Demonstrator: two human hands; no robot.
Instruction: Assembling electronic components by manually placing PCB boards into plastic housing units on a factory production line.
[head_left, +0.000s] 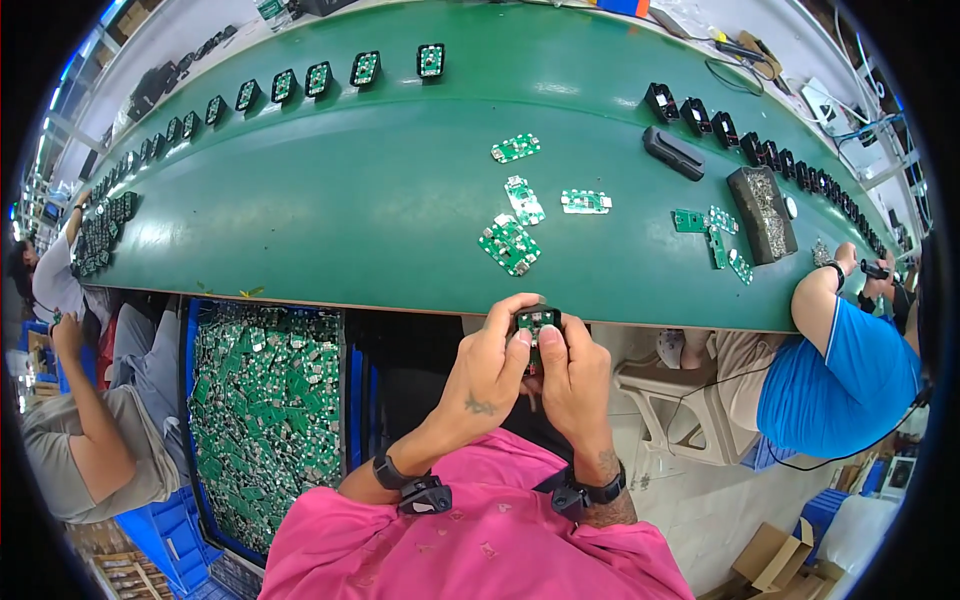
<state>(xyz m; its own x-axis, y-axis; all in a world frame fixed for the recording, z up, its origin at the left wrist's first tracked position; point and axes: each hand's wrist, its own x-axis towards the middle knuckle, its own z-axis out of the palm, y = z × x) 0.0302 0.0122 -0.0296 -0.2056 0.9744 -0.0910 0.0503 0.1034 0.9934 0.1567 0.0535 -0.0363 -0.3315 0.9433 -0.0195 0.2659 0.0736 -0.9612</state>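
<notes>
Just off the table's near edge, a small black plastic case (538, 319) with a green circuit board in it is held upright between both my hands. My left hand (488, 362) wraps its left side, and my right hand (573, 378) closes round its right side. Both thumbs press on the board's face; the fingers behind are partly hidden. On the table beyond my hands lie several loose green circuit boards, among them one pair close together (510, 245), one at the centre (524, 200), one to its right (586, 202) and one farther back (515, 149).
A crate of circuit boards (265, 420) stands left below the green table (330, 210). Cases with boards (367, 69) line the back left; black cases (697, 116) line the right. A dark block (762, 215) and a black cover (674, 153) lie nearby. Co-workers sit either side, one in blue (840, 385).
</notes>
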